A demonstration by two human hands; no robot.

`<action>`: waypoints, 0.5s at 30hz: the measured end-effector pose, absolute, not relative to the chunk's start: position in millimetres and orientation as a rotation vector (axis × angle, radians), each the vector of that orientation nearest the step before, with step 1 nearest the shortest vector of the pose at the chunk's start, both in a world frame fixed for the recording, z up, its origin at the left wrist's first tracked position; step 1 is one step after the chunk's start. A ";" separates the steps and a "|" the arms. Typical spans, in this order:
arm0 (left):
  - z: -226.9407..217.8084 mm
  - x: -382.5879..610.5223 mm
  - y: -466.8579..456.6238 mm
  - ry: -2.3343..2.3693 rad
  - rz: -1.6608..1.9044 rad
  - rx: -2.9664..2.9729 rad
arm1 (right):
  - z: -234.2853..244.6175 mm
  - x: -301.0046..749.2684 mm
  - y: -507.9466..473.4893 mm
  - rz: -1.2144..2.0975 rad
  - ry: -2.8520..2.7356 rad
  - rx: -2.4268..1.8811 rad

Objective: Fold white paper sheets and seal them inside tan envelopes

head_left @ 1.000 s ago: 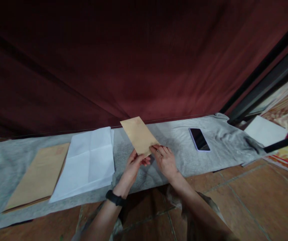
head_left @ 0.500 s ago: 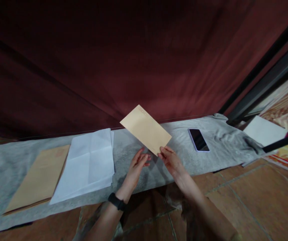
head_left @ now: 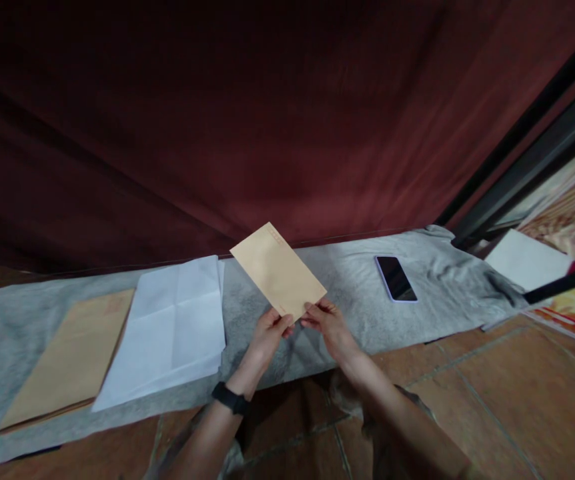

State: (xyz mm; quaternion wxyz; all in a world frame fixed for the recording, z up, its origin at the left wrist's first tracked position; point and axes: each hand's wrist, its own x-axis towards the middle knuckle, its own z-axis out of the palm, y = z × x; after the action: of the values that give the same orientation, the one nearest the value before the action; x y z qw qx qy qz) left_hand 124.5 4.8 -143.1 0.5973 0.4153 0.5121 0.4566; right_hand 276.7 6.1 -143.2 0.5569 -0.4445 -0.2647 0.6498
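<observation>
A tan paper envelope (head_left: 278, 270) with small reddish print along one end is held up at a slant over the grey cloth (head_left: 347, 333). My left hand (head_left: 270, 331), with a dark band on its wrist, pinches the envelope's near corner between thumb and fingers. On the near right edge, my right hand (head_left: 328, 325) grips it too, thumb on top. To the left lie white sheets of paper (head_left: 172, 327) with fold creases. Beside them is a stack of tan envelopes (head_left: 75, 353), its edges slightly fanned.
A phone (head_left: 395, 279) in a pale purple case rests on the cloth to the right. Behind the cloth hangs a dark red curtain (head_left: 267, 133). Dark metal bars (head_left: 527, 157) and a white sheet (head_left: 528, 260) stand at the far right. Brown floor tiles (head_left: 497, 393) lie in front.
My left hand, open and apart from the envelope before, has closed on its near corner. The envelope and my right hand have shifted slightly left and down.
</observation>
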 end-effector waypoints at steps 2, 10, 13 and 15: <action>-144.3 118.9 7.2 1.224 1.042 1.003 | -145.5 281.5 7.8 1.505 -0.597 -1.070; -152.2 101.8 13.2 1.273 1.036 1.045 | -153.1 289.4 9.7 1.509 -0.544 -1.071; -150.3 103.3 9.1 1.277 1.027 1.019 | -153.6 286.6 9.7 1.487 -0.558 -1.064; -147.7 106.0 6.1 1.277 1.027 0.996 | -153.7 284.6 9.8 1.474 -0.564 -1.062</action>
State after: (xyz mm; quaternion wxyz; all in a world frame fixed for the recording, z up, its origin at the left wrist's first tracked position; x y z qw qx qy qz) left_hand 106.0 6.1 -147.7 0.5746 0.4250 0.5452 0.4382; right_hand 284.6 9.8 -153.7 0.5808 -0.4543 -0.2414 0.6309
